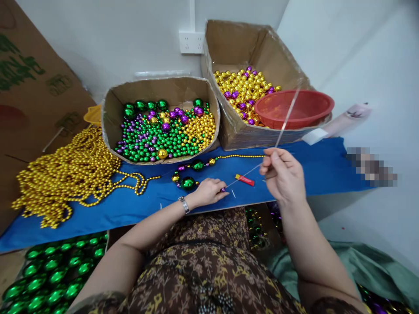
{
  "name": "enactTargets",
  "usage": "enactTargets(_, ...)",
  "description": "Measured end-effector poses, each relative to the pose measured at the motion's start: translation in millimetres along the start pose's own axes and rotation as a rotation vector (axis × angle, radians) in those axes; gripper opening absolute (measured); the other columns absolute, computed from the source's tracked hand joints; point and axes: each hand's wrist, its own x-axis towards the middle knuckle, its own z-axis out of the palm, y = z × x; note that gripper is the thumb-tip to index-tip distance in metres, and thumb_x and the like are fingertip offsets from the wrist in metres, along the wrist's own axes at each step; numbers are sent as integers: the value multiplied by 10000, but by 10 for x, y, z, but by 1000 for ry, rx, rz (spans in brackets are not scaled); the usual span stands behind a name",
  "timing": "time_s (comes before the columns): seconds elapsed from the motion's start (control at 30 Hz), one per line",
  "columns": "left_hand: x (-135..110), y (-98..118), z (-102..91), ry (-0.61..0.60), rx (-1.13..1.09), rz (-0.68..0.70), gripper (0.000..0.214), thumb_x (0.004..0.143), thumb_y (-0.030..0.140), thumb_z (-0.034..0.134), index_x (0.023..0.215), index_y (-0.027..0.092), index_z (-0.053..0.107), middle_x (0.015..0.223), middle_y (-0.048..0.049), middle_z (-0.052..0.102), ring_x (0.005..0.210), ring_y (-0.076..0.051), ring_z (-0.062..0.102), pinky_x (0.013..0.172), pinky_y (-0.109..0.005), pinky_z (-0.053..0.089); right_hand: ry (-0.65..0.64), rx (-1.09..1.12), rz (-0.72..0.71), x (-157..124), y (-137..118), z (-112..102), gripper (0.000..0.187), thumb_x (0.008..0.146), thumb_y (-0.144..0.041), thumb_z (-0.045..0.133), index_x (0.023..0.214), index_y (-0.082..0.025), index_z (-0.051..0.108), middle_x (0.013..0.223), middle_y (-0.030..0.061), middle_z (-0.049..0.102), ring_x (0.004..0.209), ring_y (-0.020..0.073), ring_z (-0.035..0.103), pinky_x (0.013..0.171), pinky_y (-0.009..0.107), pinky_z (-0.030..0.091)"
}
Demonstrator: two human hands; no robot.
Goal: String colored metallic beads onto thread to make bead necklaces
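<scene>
My left hand (209,192) is closed low over the blue cloth, its fingertips at a small purple bead (223,189) on the string. My right hand (284,174), raised to the right, pinches a thin whitish cord (288,114). The cord runs taut between both hands, and its free end sticks up past my right fingers. A bead necklace (198,165) with large green, gold and purple beads curves across the cloth. Its thin gold bead strand (242,155) reaches my right fingertips; whether they grip it, I cannot tell. A red lighter (245,180) with a yellow end lies between my hands.
Behind stand a cardboard box of mixed beads (106,117) and a taller box (229,131) of gold and purple beads, with a red plastic basin (294,107) on it. Gold bead strands (72,165) are heaped left on the blue cloth (114,213). Large green balls (54,277) sit below.
</scene>
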Motion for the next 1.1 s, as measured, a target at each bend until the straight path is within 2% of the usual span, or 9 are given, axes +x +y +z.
enactTargets(0.2, -297, -162, -24, 46, 222, -114, 450, 904, 581, 458, 1065, 177, 575, 880, -85, 661, 810, -235, 629, 708, -333, 453, 278, 93, 0, 124, 129, -466, 219, 715, -337, 787, 806, -190, 653, 577, -75, 545, 470, 30, 493, 461, 132, 433)
enactTargets(0.33, -491, -320, -59, 86, 318, -129, 315, 949, 437, 450, 1069, 169, 564, 889, -87, 659, 823, -232, 615, 719, -337, 462, 372, 111, 67, 116, 311, -572, 233, 690, -324, 799, 783, -184, 639, 563, -78, 553, 468, 35, 505, 458, 137, 433)
enactTargets(0.43, -613, -454, -71, 115, 360, -98, 235, 965, 331, 429, 1067, 170, 567, 871, -83, 647, 821, -223, 604, 721, -331, 467, 374, 117, 57, 89, 381, -556, 246, 691, -338, 798, 792, -182, 637, 562, -76, 561, 468, 40, 515, 464, 143, 442)
enactTargets(0.6, -828, -698, -188, 125, 343, -79, 234, 969, 322, 413, 1016, 170, 584, 821, -77, 619, 782, -210, 601, 686, -316, 474, 400, 130, 33, 90, 388, -523, 212, 717, -317, 776, 784, -175, 633, 555, -70, 569, 459, 44, 517, 457, 146, 442)
enactTargets(0.77, -1017, -848, -392, 89, 342, -78, 464, 934, 481, 463, 1240, 137, 521, 912, -111, 647, 811, -230, 618, 720, -339, 483, 410, 132, 40, 78, 377, -514, 187, 735, -311, 757, 802, -179, 643, 564, -66, 581, 467, 49, 529, 461, 150, 452)
enactTargets(0.87, -1024, -785, -429, 76, 392, -118, 682, 890, 592, 469, 1388, 128, 418, 964, -133, 642, 848, -260, 611, 757, -377, 478, 355, 120, 43, 21, 370, -424, 234, 714, -340, 776, 844, -186, 655, 575, -67, 587, 466, 47, 531, 458, 148, 453)
enactTargets(0.93, -972, -684, -392, 68, 426, -93, 707, 887, 603, 462, 1450, 189, 355, 1106, -147, 617, 958, -283, 592, 838, -414, 460, 309, 104, 43, -21, 364, -326, 286, 703, -372, 787, 891, -199, 660, 588, -69, 593, 469, 50, 534, 458, 152, 453)
enactTargets(1.0, -894, -581, -319, 53, 455, -33, 597, 917, 546, 447, 1432, 250, 388, 1235, -139, 574, 1064, -292, 555, 919, -447, 422, 266, 91, 51, -43, 350, -233, 328, 688, -396, 798, 920, -210, 662, 600, -69, 598, 477, 53, 537, 464, 157, 456)
enactTargets(1.1, -801, -503, -212, 26, 488, -5, 384, 968, 404, 406, 1287, 228, 529, 1180, -122, 602, 1018, -259, 562, 914, -437, 415, 254, 95, 44, -11, 299, -186, 327, 671, -388, 809, 902, -207, 664, 596, -65, 597, 482, 55, 529, 470, 163, 453)
